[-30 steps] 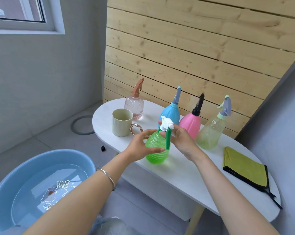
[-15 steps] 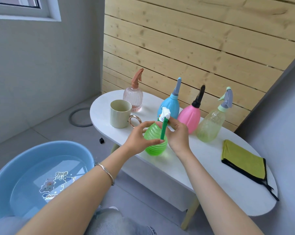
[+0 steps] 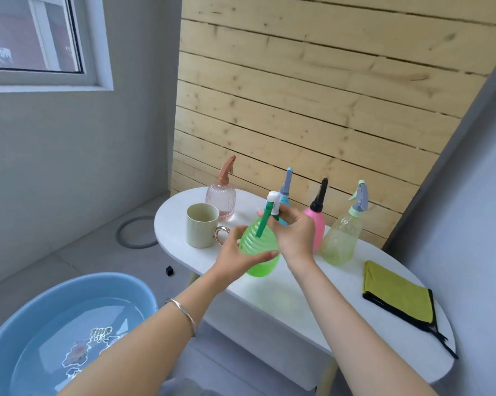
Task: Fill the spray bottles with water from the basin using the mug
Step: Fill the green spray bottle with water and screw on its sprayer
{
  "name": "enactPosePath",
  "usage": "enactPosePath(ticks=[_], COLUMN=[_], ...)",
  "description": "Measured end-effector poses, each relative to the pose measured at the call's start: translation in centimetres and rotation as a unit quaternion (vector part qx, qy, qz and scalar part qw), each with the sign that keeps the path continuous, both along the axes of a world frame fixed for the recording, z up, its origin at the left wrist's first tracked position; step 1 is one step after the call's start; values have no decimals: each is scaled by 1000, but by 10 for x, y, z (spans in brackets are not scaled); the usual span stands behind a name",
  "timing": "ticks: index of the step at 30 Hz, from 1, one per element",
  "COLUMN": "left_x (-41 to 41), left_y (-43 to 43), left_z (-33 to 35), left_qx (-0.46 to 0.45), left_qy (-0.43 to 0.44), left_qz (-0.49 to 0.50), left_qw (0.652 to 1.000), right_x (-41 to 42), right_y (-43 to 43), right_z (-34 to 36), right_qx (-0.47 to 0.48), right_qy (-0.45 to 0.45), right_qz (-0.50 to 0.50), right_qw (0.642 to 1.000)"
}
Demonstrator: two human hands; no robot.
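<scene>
The left grip (image 3: 235,258) is wrapped round the belly of the green spray bottle (image 3: 259,250), at the near edge of the counter (image 3: 312,284). I can't tell whether the bottle rests there or is lifted a touch. The right grip (image 3: 295,232) is clasped about the bottle's neck, just under the white spray head (image 3: 273,199).

Over the last second that head has turned. The green trigger (image 3: 263,221) hung straight down beneath it and now slants off to the left. I'd read that as the cap being unscrewed, though whether the thread has let go is hidden by the fingers.

Filling looks not yet begun. The mug (image 3: 201,225) stands untouched on the counter just beside the left grip, and the basin (image 3: 144,287) of water sits on the floor. 4 capped bottles wait behind.
</scene>
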State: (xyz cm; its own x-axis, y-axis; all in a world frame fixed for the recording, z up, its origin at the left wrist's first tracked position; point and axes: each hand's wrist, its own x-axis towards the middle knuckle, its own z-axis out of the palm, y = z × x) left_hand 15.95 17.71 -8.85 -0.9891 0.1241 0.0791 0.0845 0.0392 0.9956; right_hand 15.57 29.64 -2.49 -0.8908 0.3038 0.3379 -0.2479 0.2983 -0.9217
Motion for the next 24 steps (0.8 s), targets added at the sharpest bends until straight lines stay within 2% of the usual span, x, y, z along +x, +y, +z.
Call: enactPosePath(ticks=[3, 5, 7, 9, 13, 15, 17, 19, 22, 24], left_x=[-2, -1, 1, 0, -15, -34, -53, -55, -69, -84], left_y=[-9, -17, -27, -35, -45, -51, -57, -60, -68, -75], left_z=[32, 53, 71, 84, 91, 87, 82, 89, 104, 110], left_qx=[34, 60, 86, 123, 194, 249, 262, 245, 209, 109], left_qy=[6, -11, -35, -66, -49, -94, -119, -121, -111, -59], left_qz=[-20, -89, -165, -221, -258, -229, -193, -174, -146, -90], left_qw=[999, 994, 982, 965, 945, 936, 938, 946, 961, 988], right_x=[1, 5, 5, 3, -7, -13, -22, -28, -42, -57], right_y=[-3, -4, -1, 6, 12, 10, 6, 1, -8, -12], right_z=[38, 60, 76, 88, 106, 112, 117, 122, 124, 120], right_qx=[-27, -71, -117, -115, -120, -111, -93, -69, -35, -18], right_qy=[31, 12, -38, -63, -70, -73, -65, -45, 8, 37], right_qz=[48, 124, 225, 302, 391, 395, 391, 379, 308, 248], right_qw=[998, 990, 967, 944, 910, 909, 914, 921, 951, 968])
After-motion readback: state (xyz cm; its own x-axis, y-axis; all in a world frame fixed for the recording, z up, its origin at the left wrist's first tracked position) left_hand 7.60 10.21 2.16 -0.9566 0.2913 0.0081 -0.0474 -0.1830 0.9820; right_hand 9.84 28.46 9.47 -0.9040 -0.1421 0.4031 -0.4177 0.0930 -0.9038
